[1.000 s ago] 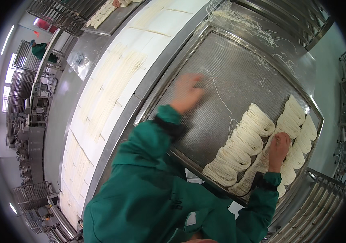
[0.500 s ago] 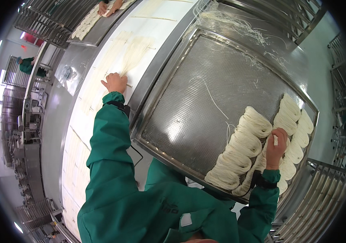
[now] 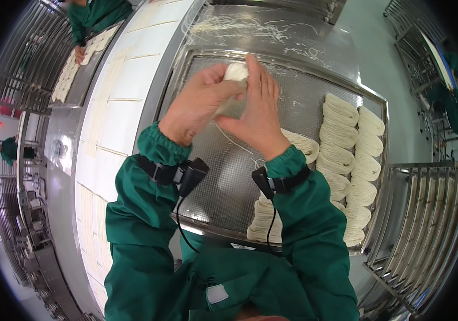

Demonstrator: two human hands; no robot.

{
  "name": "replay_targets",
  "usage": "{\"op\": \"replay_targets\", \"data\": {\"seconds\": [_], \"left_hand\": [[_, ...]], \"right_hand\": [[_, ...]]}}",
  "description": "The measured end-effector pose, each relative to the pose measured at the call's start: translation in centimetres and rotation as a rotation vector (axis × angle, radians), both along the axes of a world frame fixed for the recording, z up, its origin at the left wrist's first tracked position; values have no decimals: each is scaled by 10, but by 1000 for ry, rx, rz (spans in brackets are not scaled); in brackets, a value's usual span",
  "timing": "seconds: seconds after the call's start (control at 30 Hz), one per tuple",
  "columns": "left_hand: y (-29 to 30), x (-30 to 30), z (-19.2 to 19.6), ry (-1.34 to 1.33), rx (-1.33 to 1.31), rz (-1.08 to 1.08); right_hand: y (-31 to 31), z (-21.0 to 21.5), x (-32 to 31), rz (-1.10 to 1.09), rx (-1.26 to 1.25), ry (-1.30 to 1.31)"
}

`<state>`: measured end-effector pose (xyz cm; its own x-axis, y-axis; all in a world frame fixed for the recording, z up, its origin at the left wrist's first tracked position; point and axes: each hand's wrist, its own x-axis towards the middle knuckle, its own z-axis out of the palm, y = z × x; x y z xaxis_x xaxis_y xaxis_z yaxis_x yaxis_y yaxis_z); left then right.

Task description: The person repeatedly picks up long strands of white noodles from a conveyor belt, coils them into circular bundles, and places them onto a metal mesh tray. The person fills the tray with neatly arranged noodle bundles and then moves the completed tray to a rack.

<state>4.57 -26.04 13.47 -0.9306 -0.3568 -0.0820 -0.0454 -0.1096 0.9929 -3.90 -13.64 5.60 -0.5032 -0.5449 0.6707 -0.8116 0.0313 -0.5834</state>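
Observation:
My left hand (image 3: 199,104) and my right hand (image 3: 258,107) are raised together over a perforated metal tray (image 3: 229,187), both closed around a small bundle of white noodles (image 3: 235,72). A few loose strands hang down from the bundle. Folded noodle bundles (image 3: 354,160) lie in rows along the right side of the tray, and more sit near its front edge (image 3: 265,216). Both my forearms wear green sleeves with black wrist straps.
A white conveyor belt with noodle sheets (image 3: 114,101) runs along the left. Loose noodle strands (image 3: 245,24) lie on the steel surface beyond the tray. Another person in green (image 3: 92,16) works at a far tray. Wire racks (image 3: 427,224) stand at the right.
My left hand came back from the conveyor belt with noodles. My right hand left the bundles on the tray and rose to meet it; both now hold the bundle.

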Motion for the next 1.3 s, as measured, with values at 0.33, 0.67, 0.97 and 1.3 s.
{"op": "replay_targets", "data": {"seconds": [0.33,0.67,0.97,1.3], "left_hand": [[-17,-58,-133,-67,327,196],[41,-84,-90,-220,-253,-180],[93,-139,-128,-258,-186,-437],[73,-115,-205,21,-1205,116]], "right_hand": [[112,-103,-114,-150,682,106],[154,-91,-123,-125,387,-79],[180,-87,-117,-161,199,-184],[164,-113,-128,-102,437,-13]]}}
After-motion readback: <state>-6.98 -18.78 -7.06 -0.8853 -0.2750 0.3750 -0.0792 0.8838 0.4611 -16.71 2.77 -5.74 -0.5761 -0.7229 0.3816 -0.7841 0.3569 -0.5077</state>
